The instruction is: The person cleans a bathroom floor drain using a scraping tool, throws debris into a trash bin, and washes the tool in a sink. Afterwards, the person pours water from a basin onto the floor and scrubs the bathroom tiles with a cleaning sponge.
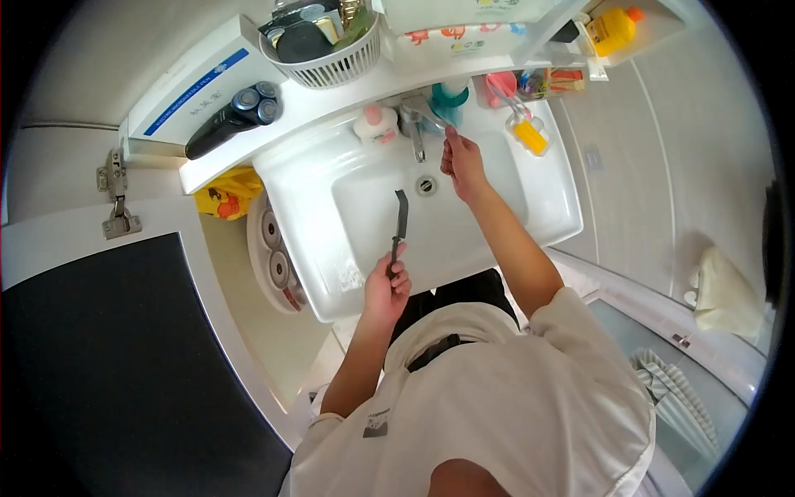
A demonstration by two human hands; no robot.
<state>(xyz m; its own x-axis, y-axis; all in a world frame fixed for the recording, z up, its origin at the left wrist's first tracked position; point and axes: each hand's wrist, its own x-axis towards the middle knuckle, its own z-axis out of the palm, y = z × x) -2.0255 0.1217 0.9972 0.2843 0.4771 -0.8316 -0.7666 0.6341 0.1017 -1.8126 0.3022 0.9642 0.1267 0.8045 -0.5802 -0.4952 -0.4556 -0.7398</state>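
Note:
My left hand (387, 286) is closed around the handle of a slim black crevice brush (402, 217), held over the front of the white sink (546, 203). The brush's long narrow head points toward the back and bends slightly at its tip. My right hand (464, 168) reaches to the chrome faucet (414, 124), its fingers pinched at the end of the faucet lever (432, 118). Below the spout lies the round drain (426, 185). I cannot make out any running water.
Behind the basin stand a pink-and-white bottle (377, 124) and a teal container (450, 101). A yellow-headed brush (530, 137) lies at the back right corner. An electric shaver (236, 118) and a grey basket (344, 68) sit on the ledge. At left, a cabinet door (124, 348) hangs open.

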